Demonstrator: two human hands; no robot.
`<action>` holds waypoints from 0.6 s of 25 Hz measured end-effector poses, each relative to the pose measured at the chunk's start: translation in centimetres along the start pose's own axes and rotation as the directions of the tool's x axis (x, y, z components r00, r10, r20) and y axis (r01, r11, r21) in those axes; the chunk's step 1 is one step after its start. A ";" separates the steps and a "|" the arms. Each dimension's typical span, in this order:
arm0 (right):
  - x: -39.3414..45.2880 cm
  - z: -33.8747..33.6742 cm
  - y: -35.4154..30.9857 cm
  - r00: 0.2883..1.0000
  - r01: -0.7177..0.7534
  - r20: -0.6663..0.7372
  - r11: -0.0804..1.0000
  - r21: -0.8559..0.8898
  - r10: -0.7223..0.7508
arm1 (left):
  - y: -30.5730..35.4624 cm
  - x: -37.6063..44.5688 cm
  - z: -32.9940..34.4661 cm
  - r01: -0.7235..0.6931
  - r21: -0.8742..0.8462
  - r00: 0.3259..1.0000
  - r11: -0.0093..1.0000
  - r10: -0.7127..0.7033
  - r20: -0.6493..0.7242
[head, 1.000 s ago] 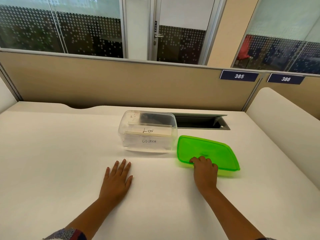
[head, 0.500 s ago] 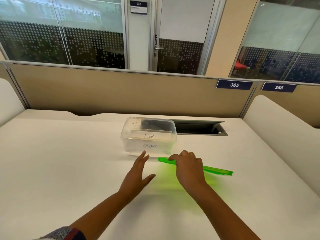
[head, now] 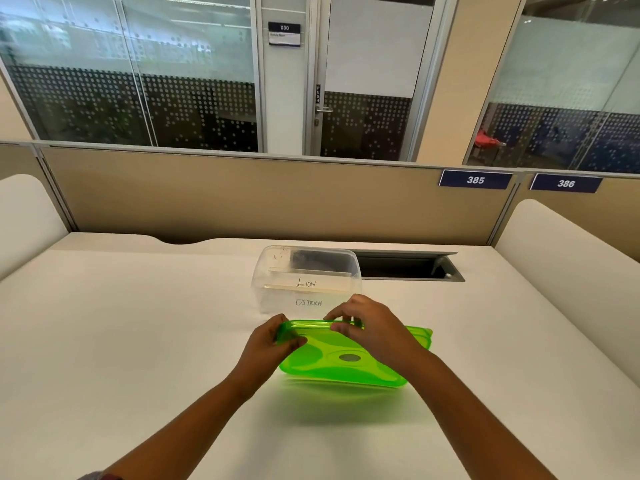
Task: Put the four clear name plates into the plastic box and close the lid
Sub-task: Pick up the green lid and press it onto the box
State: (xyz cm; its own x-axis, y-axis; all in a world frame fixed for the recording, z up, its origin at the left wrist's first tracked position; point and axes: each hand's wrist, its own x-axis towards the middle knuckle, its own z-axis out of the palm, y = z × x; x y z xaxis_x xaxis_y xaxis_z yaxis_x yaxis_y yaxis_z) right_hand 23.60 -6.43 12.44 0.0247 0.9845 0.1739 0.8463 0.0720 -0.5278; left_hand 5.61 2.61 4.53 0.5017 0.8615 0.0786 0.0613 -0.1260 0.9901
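plastic box [head: 273, 271] holding name plates [head: 306, 287], lid [head: 339, 362] off

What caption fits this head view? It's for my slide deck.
Both hands, left hand and right hand, hold the green lid before the clear box.

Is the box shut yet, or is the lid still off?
Still open. The green lid is off the plastic box, held above the desk in front of it by the left hand and right hand.
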 end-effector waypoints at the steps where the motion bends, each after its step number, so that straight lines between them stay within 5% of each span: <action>1: 0.1 -0.2 0.6 1.000 0.015 0.000 0.999 0.036 -0.015 | -0.3 -0.2 -0.5 0.001 -0.027 1.000 1.000 -0.001 -0.016; 7: 0.6 -2.4 5.6 0.984 -0.020 -0.176 0.999 0.049 0.028 | 0.2 0.9 -5.0 -0.032 -0.105 0.981 0.994 0.011 -0.191; 10: 0.6 -1.9 6.4 0.978 -0.080 -0.151 0.932 0.352 0.141 | 0.4 1.5 -6.0 -0.036 -0.132 0.978 0.991 0.007 -0.208; 12: 1.0 -1.0 6.5 0.958 -0.092 -0.157 0.779 0.620 0.238 | 0.4 2.0 -6.1 -0.026 -0.161 0.968 0.987 -0.015 -0.251; 15: 2.1 -0.5 6.8 0.863 -0.136 -0.229 0.644 0.753 0.450 | 0.7 3.2 -6.0 0.000 -0.239 0.950 0.971 -0.075 -0.304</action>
State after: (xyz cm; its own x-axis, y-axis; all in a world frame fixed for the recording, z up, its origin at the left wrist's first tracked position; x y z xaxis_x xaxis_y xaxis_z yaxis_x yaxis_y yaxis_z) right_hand 29.72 -3.95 9.65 0.5240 0.8455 0.1030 0.1414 0.0329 -0.9894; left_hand 2.09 8.22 6.15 0.2098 0.9771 0.0359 -0.1467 -0.0048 0.9892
